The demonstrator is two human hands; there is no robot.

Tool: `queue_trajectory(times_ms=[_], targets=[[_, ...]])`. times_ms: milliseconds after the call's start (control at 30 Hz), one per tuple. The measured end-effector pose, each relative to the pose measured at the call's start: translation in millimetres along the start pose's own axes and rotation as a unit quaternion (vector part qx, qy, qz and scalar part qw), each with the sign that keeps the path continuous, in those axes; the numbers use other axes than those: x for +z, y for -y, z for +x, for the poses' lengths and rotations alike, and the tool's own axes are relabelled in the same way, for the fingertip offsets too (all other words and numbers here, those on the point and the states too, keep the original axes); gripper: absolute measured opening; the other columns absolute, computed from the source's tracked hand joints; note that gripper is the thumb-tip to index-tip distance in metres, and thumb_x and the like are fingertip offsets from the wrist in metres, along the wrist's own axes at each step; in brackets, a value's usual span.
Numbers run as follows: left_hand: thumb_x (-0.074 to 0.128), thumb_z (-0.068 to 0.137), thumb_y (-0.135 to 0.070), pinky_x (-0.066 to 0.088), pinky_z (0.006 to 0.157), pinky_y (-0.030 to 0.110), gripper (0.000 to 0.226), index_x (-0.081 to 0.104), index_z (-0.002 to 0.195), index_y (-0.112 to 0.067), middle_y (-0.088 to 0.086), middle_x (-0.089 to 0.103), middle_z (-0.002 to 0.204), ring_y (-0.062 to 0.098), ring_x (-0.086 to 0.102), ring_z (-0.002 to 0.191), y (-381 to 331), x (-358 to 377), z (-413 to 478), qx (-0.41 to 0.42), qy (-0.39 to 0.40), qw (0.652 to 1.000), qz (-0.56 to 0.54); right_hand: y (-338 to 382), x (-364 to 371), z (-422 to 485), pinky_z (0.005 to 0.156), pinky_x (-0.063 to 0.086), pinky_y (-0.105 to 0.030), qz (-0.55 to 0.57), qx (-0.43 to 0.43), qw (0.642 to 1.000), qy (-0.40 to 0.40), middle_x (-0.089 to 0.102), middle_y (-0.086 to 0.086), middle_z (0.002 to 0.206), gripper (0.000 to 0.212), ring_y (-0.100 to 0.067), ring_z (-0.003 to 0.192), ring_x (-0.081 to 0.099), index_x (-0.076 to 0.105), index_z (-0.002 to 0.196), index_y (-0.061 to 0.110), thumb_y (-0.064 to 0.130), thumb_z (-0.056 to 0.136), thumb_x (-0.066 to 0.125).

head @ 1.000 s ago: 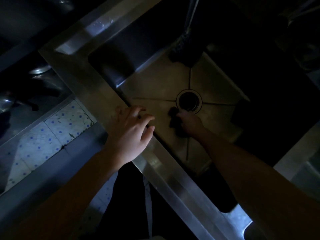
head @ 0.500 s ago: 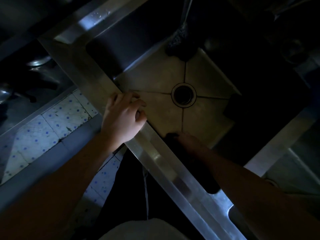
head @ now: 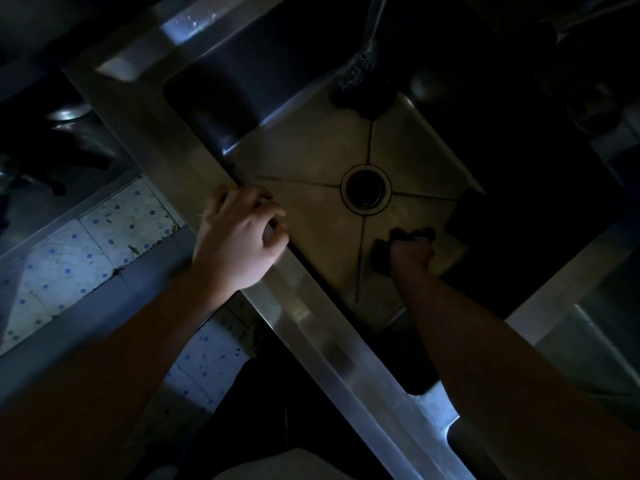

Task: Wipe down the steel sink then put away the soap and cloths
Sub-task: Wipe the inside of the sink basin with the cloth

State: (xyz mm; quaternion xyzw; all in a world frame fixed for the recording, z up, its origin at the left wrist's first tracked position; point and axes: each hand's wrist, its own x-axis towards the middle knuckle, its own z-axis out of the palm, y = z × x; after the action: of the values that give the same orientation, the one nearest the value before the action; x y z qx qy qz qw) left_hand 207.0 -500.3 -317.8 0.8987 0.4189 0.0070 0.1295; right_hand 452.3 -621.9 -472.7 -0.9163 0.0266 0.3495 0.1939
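1. A dark cloth (head: 382,252), hard to make out in the gloom, lies on the sink (head: 311,161) floor just below-right of the drain (head: 366,189).
2. The right hand (head: 412,252) is clenched around it, with bits poking past the knuckles.
3. The left hand (head: 239,237) grips the near rim, left of the drain.

White floor tiles with blue dots (head: 104,244) lie at the near left; dim round steel vessels (head: 65,114) sit far left.
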Motion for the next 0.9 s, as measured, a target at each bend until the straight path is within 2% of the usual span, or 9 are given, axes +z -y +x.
queue_trajectory(times_ms=[67, 133, 200, 333, 433, 567, 667, 800, 900], targets=[[0.049, 0.079, -0.032, 0.035, 0.093, 0.040, 0.027, 0.069, 0.091, -0.019, 0.006, 0.063, 0.102, 0.027, 0.057, 0.091, 0.4, 1.3, -0.4, 0.000, -0.008, 1.000, -0.005, 14.7, 12.3, -3.4, 0.104, 0.039, -0.042, -0.004, -0.022, 0.999, -0.042, 0.043, -0.016, 0.142, 0.048, -0.037, 0.127, 0.043, 0.045, 0.136, 0.005, 0.011, 0.089, 0.054], [0.051, 0.079, -0.032, 0.037, 0.094, 0.041, 0.025, 0.069, 0.091, -0.020, 0.004, 0.063, 0.102, 0.025, 0.058, 0.091, 1.3, 3.1, -1.3, 0.001, -0.015, 1.000, -0.004, 24.6, 24.0, -9.6, 0.098, 0.042, -0.041, -0.117, -0.127, 0.985, -0.018, 0.044, -0.015, 0.139, 0.045, -0.039, 0.124, 0.042, 0.050, 0.132, 0.009, 0.014, 0.088, 0.057], [0.050, 0.080, -0.034, 0.037, 0.094, 0.041, 0.025, 0.069, 0.090, -0.020, 0.004, 0.063, 0.103, 0.024, 0.057, 0.091, 2.0, 3.1, -1.2, 0.004, -0.014, 1.000, -0.002, 26.8, 31.2, -15.7, 0.094, 0.042, -0.041, -0.210, -0.230, 0.950, 0.021, 0.044, -0.013, 0.138, 0.041, -0.038, 0.123, 0.040, 0.053, 0.128, 0.012, 0.012, 0.087, 0.055], [0.053, 0.079, -0.032, 0.036, 0.094, 0.039, 0.023, 0.070, 0.088, -0.019, 0.004, 0.064, 0.103, 0.023, 0.057, 0.092, 2.1, 3.4, -2.0, 0.006, -0.025, 1.000, 0.003, 9.5, 36.3, -21.1, 0.089, 0.040, -0.037, -0.273, -0.308, 0.910, 0.045, 0.046, -0.009, 0.135, 0.040, -0.036, 0.118, 0.042, 0.054, 0.122, 0.014, 0.005, 0.083, 0.051], [0.054, 0.077, -0.026, 0.038, 0.091, 0.040, 0.020, 0.071, 0.085, -0.016, 0.007, 0.065, 0.100, 0.026, 0.059, 0.090, 1.5, 2.2, -2.7, 0.012, -0.043, 0.999, -0.007, -13.9, 32.7, -27.0, 0.087, 0.041, -0.037, -0.232, -0.275, 0.932, 0.038, 0.049, -0.008, 0.132, 0.039, -0.036, 0.115, 0.044, 0.055, 0.121, 0.014, 0.004, 0.083, 0.051], [0.057, 0.076, -0.022, 0.037, 0.089, 0.039, 0.017, 0.070, 0.083, -0.014, 0.008, 0.066, 0.100, 0.027, 0.059, 0.090, 0.8, 2.2, -3.2, 0.022, -0.059, 0.998, -0.007, -28.6, 21.7, -30.6, 0.100, 0.043, -0.040, -0.047, -0.083, 0.994, -0.049, 0.053, -0.014, 0.132, 0.042, -0.036, 0.120, 0.050, 0.055, 0.125, 0.008, 0.002, 0.083, 0.056], [0.057, 0.076, -0.022, 0.036, 0.089, 0.038, 0.016, 0.070, 0.083, -0.015, 0.006, 0.066, 0.101, 0.025, 0.058, 0.091, 2.4, 5.5, -3.0, 0.022, -0.062, 0.998, -0.001, -14.5, 13.8, -16.3, 0.104, 0.041, -0.039, 0.042, 0.000, 0.995, -0.093, 0.052, -0.016, 0.134, 0.045, -0.037, 0.122, 0.049, 0.051, 0.130, 0.007, 0.006, 0.085, 0.057], [0.054, 0.078, -0.026, 0.035, 0.090, 0.038, 0.018, 0.069, 0.085, -0.019, 0.003, 0.064, 0.102, 0.024, 0.058, 0.092, 6.1, 9.7, -1.8, 0.024, -0.066, 0.998, -0.004, 9.5, 18.6, -2.8, 0.103, 0.038, -0.039, -0.114, -0.090, 0.987, -0.073, 0.048, -0.015, 0.139, 0.049, -0.038, 0.126, 0.044, 0.047, 0.134, 0.008, 0.006, 0.085, 0.056], [0.055, 0.078, -0.023, 0.036, 0.088, 0.038, 0.015, 0.068, 0.082, -0.017, 0.004, 0.064, 0.099, 0.024, 0.058, 0.089, 6.6, 11.5, -2.5, 0.031, -0.092, 0.995, -0.020, 10.9, 30.4, -4.2, 0.099, 0.037, -0.039, -0.241, -0.218, 0.945, -0.032, 0.048, -0.013, 0.138, 0.044, -0.036, 0.125, 0.043, 0.048, 0.130, 0.011, 0.008, 0.086, 0.052]])
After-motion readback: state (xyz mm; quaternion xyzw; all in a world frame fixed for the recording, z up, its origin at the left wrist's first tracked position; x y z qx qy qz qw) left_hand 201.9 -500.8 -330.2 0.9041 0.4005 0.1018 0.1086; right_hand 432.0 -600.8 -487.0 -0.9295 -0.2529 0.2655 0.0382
